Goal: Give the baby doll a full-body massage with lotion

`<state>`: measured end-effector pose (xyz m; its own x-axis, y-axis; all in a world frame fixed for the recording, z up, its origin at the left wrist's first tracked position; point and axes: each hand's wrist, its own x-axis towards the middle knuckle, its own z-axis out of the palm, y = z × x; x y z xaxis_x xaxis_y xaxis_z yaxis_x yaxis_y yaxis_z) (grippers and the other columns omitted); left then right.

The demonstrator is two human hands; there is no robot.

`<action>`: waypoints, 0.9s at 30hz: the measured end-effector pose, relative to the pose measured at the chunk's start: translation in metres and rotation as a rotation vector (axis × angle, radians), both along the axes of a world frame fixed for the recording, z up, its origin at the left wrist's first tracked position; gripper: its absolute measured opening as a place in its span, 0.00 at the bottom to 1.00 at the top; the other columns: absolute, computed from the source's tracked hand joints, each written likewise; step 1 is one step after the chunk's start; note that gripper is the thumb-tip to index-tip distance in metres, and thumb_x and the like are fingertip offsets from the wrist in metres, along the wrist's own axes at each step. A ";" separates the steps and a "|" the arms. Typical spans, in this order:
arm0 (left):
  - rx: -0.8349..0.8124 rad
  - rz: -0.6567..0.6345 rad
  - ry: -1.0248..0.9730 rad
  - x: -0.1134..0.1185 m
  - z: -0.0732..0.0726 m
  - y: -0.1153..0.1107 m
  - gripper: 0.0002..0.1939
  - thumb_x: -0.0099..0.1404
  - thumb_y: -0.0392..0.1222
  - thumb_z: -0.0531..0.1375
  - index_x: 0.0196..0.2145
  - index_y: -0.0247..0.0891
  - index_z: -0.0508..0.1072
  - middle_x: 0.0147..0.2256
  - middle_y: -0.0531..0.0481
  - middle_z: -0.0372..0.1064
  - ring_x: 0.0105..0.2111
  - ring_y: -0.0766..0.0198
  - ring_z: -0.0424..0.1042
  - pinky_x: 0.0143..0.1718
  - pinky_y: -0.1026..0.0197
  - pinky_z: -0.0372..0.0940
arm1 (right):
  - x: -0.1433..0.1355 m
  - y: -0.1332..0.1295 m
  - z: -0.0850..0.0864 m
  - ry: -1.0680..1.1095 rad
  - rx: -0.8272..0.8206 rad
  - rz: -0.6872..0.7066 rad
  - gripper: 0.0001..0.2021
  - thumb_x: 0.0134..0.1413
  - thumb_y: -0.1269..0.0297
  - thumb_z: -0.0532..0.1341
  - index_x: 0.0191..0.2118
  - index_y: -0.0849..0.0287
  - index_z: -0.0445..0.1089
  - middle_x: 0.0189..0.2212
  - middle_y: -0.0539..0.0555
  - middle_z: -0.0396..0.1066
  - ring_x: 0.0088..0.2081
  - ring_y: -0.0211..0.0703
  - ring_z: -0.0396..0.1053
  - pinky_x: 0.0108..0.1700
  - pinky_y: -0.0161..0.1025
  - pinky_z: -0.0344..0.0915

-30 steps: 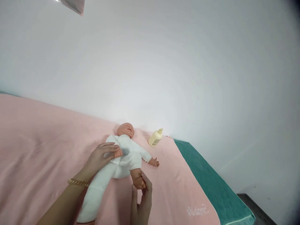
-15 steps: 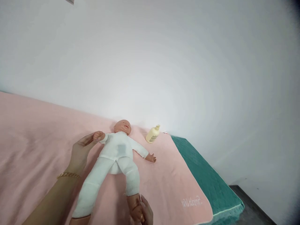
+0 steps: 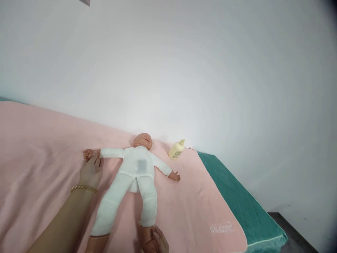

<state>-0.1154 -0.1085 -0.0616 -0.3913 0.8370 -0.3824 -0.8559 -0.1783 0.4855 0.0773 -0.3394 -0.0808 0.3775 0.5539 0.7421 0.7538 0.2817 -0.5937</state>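
Observation:
A baby doll (image 3: 138, 161) with a white cloth body lies on its back on a pink blanket (image 3: 195, 207), its arms spread out to both sides. My left hand (image 3: 91, 173), with a gold bracelet at the wrist, grips the doll's arm on the left near its small hand. That arm is stretched straight out. At the bottom edge my right hand (image 3: 160, 240) holds the doll's foot (image 3: 149, 239) on the right; part of this hand is cut off by the frame. The doll's other foot (image 3: 97, 243) lies beside my left forearm.
A pale yellow pump bottle (image 3: 176, 149) stands on the blanket right of the doll's head, near the white wall (image 3: 168, 70). The green mattress (image 3: 237, 196) shows past the blanket's right edge. Beyond it is a dark surface (image 3: 295, 232) at the lower right.
My left hand has drawn the doll's arm outward to the left, from bent to straight. My right hand keeps hold of the foot, now slightly lower. The view has shifted a little.

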 end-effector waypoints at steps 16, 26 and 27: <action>0.090 -0.064 0.238 0.001 0.011 -0.015 0.17 0.61 0.37 0.65 0.46 0.51 0.74 0.50 0.54 0.71 0.55 0.64 0.68 0.54 0.61 0.65 | -0.032 0.254 0.103 -0.054 -0.099 0.147 0.13 0.61 0.58 0.60 0.51 0.45 0.72 0.44 0.52 0.74 0.55 0.57 0.70 0.48 0.58 0.72; 0.365 -0.241 0.854 0.018 0.035 -0.033 0.23 0.57 0.46 0.67 0.50 0.41 0.76 0.52 0.46 0.73 0.56 0.52 0.69 0.60 0.50 0.62 | 0.015 0.016 0.020 0.005 0.057 0.044 0.21 0.64 0.64 0.55 0.62 0.49 0.57 0.55 0.62 0.65 0.55 0.53 0.67 0.46 0.52 0.73; 0.365 -0.264 0.930 0.020 0.034 -0.035 0.23 0.57 0.47 0.67 0.50 0.41 0.76 0.52 0.46 0.73 0.55 0.51 0.69 0.60 0.49 0.61 | 0.018 0.009 0.016 0.015 0.059 0.036 0.22 0.64 0.66 0.55 0.62 0.50 0.57 0.56 0.63 0.63 0.56 0.52 0.66 0.48 0.52 0.72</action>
<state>-0.0956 -0.1431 -0.0271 -0.1890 0.9436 0.2719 -0.2031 -0.3085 0.9293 0.0949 -0.3302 -0.0650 0.3694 0.5228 0.7682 0.7335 0.3435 -0.5865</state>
